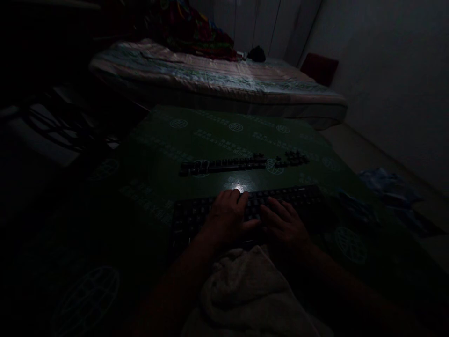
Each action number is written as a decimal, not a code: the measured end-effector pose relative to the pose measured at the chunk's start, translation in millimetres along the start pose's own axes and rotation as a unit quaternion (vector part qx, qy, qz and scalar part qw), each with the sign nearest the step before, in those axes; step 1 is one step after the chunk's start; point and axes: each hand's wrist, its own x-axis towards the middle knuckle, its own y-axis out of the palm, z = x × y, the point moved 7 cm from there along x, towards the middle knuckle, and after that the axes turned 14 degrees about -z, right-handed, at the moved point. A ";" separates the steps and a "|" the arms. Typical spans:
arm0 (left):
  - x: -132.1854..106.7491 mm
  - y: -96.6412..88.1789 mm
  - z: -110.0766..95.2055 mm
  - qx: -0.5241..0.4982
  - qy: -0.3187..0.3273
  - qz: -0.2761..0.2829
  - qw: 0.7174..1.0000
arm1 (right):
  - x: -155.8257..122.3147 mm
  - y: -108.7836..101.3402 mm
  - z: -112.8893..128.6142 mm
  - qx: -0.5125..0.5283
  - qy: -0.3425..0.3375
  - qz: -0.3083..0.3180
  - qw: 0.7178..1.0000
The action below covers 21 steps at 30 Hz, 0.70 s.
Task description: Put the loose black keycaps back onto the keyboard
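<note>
A black computer keyboard lies across the green board in front of me. My left hand rests over its middle, fingers bent toward the far edge and thumb stretched to the right. My right hand is just beside it, fingers spread over the keys right of the middle. I see nothing held in either hand, though the dark hides what is under the palms. Beyond the keyboard, loose black keycaps lie in rows, with a smaller group of keycaps to the right. A pale crumpled cloth shows below my wrists.
The green board carries white globe prints and lettering. Behind it stands a bed with a patterned blanket on top. Dark bundled items lie on the floor at right. The room is very dim.
</note>
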 end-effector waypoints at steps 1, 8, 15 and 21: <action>0.0 0.2 0.2 0.001 0.001 -0.001 1.000 | 0.6 -1.9 -0.5 -0.002 0.002 -0.005 1.000; 0.8 -0.7 -0.5 0.004 0.007 -0.001 1.000 | -3.7 -30.4 -10.0 -0.044 0.128 -0.086 0.987; 2.2 -1.8 -1.7 0.014 -0.001 0.002 1.000 | -19.2 -26.7 9.7 -0.037 0.186 -0.080 0.979; 4.4 -1.1 -5.7 0.012 -0.004 -0.008 1.000 | -26.5 -17.7 16.2 -0.045 0.188 -0.081 0.978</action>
